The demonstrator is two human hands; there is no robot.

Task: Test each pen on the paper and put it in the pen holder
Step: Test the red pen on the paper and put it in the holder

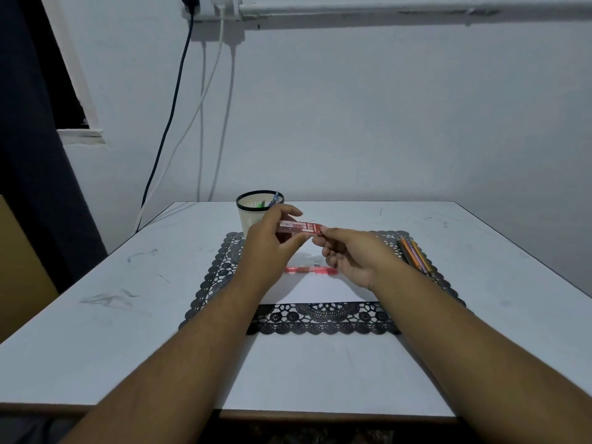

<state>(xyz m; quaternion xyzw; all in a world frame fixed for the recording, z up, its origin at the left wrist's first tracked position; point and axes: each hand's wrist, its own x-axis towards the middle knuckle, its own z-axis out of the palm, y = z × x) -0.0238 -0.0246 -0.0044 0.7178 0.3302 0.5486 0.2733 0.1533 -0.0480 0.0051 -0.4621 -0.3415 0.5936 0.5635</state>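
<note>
Along the left edge of the frame a dark curtain (28, 155) is hanging, and from the socket strip (208, 8) at the upper left a black cable (169, 123) and white cables (221, 123) are running down the wall toward the pale tabletop (96, 299). Just left of centre the pen holder (256, 209), a white slotted cup with a dark rim, is standing at the far edge of a black lace mat (217, 274), with a green pen (261, 204) and a blue pen (275, 198) sticking up inside it. The left hand (272, 248) is reaching in from the lower left and hovering in front of the holder, its thumb and fingers pinching the left end of a small red case (299, 227) printed with "2B". The case is being held level in the air above the paper (320, 288), a white sheet lying on the middle of the mat. Under the hands, a red pen (310, 270) is lying crosswise on the paper, blurred and partly hidden. The right hand (352, 254) is coming in from the lower right, its fingertips gripping the right end of the same case while the other fingers are curling beneath. At the right side of the mat a bundle of coloured pens (415, 254) is lying side by side, slanting toward the lower right, well apart from the holder.
</note>
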